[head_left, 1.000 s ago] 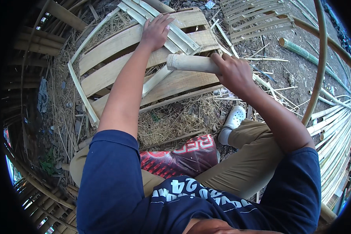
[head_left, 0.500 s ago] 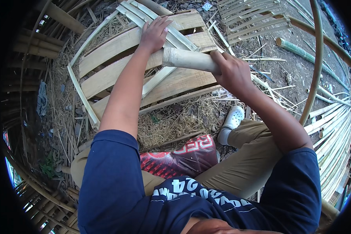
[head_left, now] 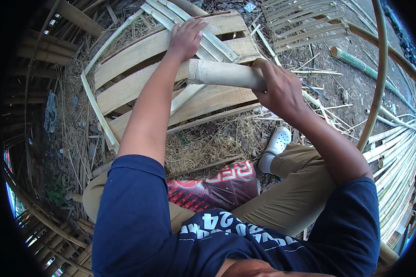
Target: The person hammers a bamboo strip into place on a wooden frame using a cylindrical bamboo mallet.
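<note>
My right hand [head_left: 280, 88] is wrapped around one end of a thick, pale bamboo tube [head_left: 224, 75], which lies roughly level above a slatted wooden platform [head_left: 129, 56]. My left hand [head_left: 186, 40] rests flat with its fingers stretched out over several split bamboo strips [head_left: 221, 48]. These strips run slantwise across the platform's slats. The tube's free end is close to my left wrist, just below the strips. Another split piece [head_left: 184, 99] shows beneath the tube; whether it joins the strips above is hidden.
A woven bamboo rack [head_left: 305, 25] lies at the far right, near a green bamboo pole [head_left: 370, 67]. A curved pole [head_left: 380, 78] rises at the right, beside a pile of long bamboo strips [head_left: 397, 161]. Straw [head_left: 203, 143] and a printed red sack [head_left: 217, 184] lie near my legs.
The bamboo tube in my right hand has shifted slightly left and down and now sits more level. My left hand stays over the strips, nearly unmoved.
</note>
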`<state>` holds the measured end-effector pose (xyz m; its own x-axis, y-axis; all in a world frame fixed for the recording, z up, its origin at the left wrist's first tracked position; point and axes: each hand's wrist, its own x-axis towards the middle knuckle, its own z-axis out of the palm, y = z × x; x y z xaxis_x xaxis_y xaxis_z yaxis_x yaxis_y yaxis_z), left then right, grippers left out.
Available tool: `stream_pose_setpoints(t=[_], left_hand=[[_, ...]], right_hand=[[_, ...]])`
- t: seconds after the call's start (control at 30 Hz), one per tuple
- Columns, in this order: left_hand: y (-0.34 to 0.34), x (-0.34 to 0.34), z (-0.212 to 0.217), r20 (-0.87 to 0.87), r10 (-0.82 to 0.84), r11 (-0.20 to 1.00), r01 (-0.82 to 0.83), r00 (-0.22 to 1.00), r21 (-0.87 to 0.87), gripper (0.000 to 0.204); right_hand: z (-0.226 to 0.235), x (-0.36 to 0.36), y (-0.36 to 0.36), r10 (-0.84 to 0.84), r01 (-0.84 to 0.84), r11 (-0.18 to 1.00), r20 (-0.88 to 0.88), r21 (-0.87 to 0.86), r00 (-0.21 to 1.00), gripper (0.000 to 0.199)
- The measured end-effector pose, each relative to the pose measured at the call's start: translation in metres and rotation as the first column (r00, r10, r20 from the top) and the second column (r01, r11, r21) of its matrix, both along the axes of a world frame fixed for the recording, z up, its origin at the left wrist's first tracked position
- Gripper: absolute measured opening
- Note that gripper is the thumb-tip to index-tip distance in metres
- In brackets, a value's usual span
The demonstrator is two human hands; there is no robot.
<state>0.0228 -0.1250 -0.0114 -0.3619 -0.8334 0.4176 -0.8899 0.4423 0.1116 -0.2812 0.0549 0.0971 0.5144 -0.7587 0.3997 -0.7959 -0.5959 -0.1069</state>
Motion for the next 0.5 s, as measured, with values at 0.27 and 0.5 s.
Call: stream_pose_setpoints(t=[0.27,0.5], left_hand=[[0.000,-0.001,0.000,-0.027,-0.028,1.000,0.028,0.999,0.002,0.045],[0.000,-0.003,0.000,-0.014,-0.004,1.000,0.004,1.000,-0.030,0.044]], right_hand=[[-0.006,-0.010,-0.005,-0.135,0.129,0.987,0.053,0.098,0.989,0.035],[-0.016,-0.014,-0.012,-0.081,0.117,0.967,-0.167,0.224,0.983,0.050]])
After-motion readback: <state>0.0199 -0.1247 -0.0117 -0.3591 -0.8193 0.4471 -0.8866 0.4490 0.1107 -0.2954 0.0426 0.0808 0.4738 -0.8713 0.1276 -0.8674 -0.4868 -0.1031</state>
